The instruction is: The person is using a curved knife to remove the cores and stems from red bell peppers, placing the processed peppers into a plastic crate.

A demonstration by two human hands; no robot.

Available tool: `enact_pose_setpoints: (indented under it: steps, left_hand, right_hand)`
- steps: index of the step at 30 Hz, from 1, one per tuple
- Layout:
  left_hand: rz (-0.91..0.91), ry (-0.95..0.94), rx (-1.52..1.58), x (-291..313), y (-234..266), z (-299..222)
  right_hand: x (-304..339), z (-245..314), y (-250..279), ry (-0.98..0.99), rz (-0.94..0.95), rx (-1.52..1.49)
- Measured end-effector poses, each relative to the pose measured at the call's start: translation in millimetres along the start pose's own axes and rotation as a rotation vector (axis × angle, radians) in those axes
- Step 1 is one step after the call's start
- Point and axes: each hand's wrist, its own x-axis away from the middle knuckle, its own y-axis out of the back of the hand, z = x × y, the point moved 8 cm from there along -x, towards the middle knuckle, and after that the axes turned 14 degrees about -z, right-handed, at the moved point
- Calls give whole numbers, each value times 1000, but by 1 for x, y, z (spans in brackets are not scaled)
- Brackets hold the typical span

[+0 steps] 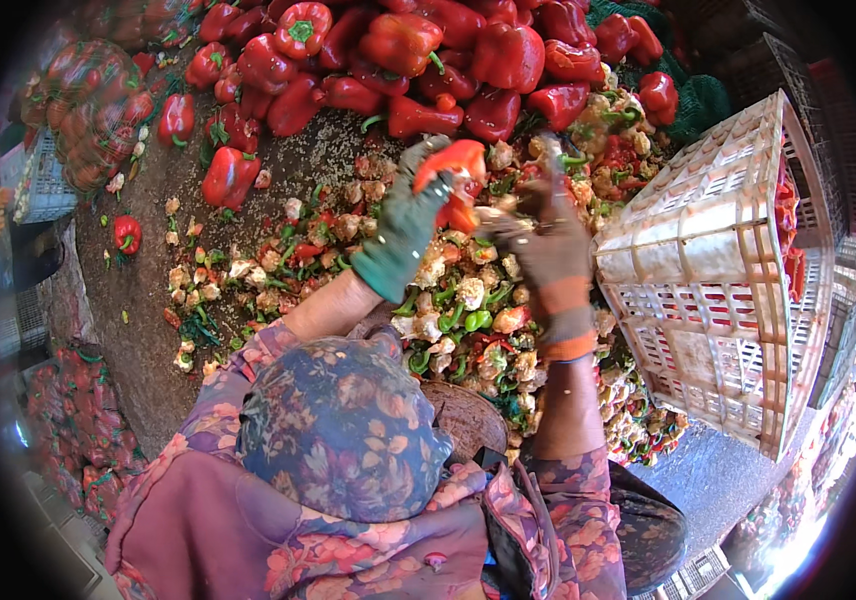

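Note:
My left hand [403, 235], in a green glove, is closed around a red bell pepper [456, 170]. The pepper looks broken or cut open, with its pale inside showing. Close on its right is my right hand [546, 235], in a brown glove with an orange cuff. Motion smears its fingers, so I cannot make out whether they hold anything. Beneath both hands lies a heap of pepper cores [470, 292] with pale seed clusters and green stems. Just beyond them rises a pile of whole red bell peppers [403, 45].
A white plastic crate [683, 245] leans at the right, with red pieces visible inside. Net sacks of red peppers [88, 95] stand at the far left, and another sack [83, 425] is at the near left. Seeds and loose peppers [230, 180] are scattered on the dark ground.

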Motion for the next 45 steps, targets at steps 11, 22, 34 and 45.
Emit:
enact_pose_setpoints:
  steps: [11,22,34,45]
  left_hand:
    - [297,-36,223,14,-12,9]
    - [-372,198,-1252,-159,395,40]
    - [-289,-237,-396,-63,213,17]
    - [140,-329,-48,-18,63,-48]
  right_hand:
    - [18,5,-29,-320,208,-472]
    - [-13,126,213,675,-592,373]
    - [87,12,-122,-226,532,-237]
    - [39,45,-50,-47,509,-239]
